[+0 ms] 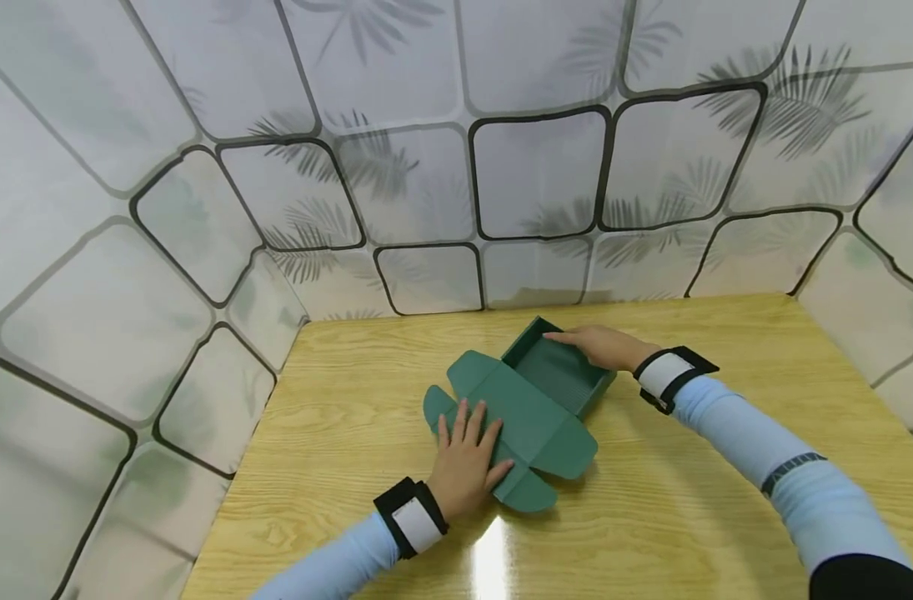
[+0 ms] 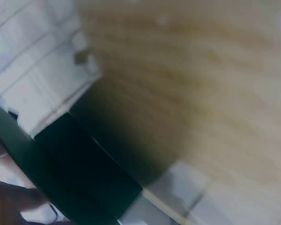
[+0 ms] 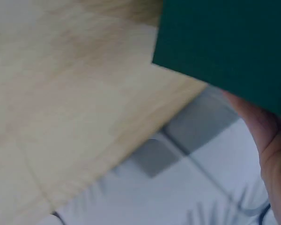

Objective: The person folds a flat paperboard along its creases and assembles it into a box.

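A green cardboard box (image 1: 549, 362) lies unfolded on the table in the head view, its tray part at the back right. The lid panel (image 1: 516, 408) with rounded flaps extends toward the near left. My left hand (image 1: 464, 462) rests on the lid's near edge with fingers spread. At the tray's right wall, my right hand (image 1: 602, 346) reaches over the rim, one finger straight above the inside; its other fingers are hard to make out. Dark green panels (image 2: 89, 173) block much of the left wrist view. In the right wrist view a green wall (image 3: 225, 47) partly hides the hand.
The box stands on a yellow wood-grain table (image 1: 358, 375). Pale curtain-like walls (image 1: 426, 200) with dark outlines and leaf prints rise behind the table and along both sides. Light glares off the table's near part.
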Demonstrator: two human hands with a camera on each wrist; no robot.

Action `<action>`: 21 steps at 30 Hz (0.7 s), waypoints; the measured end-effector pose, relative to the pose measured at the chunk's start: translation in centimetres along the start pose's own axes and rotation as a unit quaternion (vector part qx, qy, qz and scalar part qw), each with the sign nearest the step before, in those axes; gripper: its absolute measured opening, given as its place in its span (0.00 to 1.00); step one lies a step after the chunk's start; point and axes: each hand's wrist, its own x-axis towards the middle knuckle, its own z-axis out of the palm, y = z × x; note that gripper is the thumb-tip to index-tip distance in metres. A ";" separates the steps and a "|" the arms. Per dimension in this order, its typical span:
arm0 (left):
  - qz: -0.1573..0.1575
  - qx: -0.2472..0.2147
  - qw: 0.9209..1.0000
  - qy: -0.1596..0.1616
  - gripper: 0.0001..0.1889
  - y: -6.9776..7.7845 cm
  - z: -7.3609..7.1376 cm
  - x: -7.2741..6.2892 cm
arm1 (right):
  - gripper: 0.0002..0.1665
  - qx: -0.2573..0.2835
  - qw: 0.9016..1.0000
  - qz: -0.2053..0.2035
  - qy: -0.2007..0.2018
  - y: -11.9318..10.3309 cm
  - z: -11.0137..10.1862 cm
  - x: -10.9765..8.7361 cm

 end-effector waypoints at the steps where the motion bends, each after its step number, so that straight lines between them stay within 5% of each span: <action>1: -0.029 -0.022 0.999 -0.003 0.36 -0.4 -0.1 0.1 | 0.32 0.006 1.000 0.007 0.002 0.2 0.2 -0.3; 3: -0.092 -0.101 0.991 -0.015 0.44 -1.2 -0.3 0.7 | 0.27 0.021 0.999 0.024 0.011 0.6 0.4 -0.8; 5: -0.154 -0.214 0.964 -0.033 0.52 -2.1 -0.7 1.4 | 0.23 0.039 0.998 0.046 0.013 0.9 0.5 -1.3; 7: -0.210 -0.331 0.918 -0.059 0.58 -3.1 -1.0 2.2 | 0.22 0.054 0.996 0.063 0.011 1.1 0.6 -1.9; 10: -0.269 -0.471 0.832 -0.114 0.63 -4.8 -1.5 4.1 | 0.22 0.074 0.994 0.077 0.006 0.9 0.5 -3.1; 13: -0.271 -0.529 0.786 -0.167 0.54 -7.1 -2.0 6.9 | 0.20 0.058 0.996 0.071 0.013 0.1 0.4 -4.7; 15: -0.268 -0.535 0.777 -0.195 0.44 -8.6 -2.7 9.2 | 0.16 0.019 0.998 0.060 0.022 -0.8 0.5 -5.7; 16: -0.258 -0.529 0.783 -0.201 0.38 -9.3 -3.1 10.3 | 0.14 -0.006 0.998 0.054 0.028 -1.3 0.6 -6.1; 19: -0.245 -0.489 0.802 -0.239 0.31 -10.9 -4.8 13.5 | 0.06 -0.101 0.992 0.026 0.065 -3.2 1.6 -7.1; 21: -0.213 -0.442 0.832 -0.259 0.30 -11.5 -6.1 15.4 | 0.06 -0.164 0.981 -0.010 0.102 -4.4 2.6 -7.5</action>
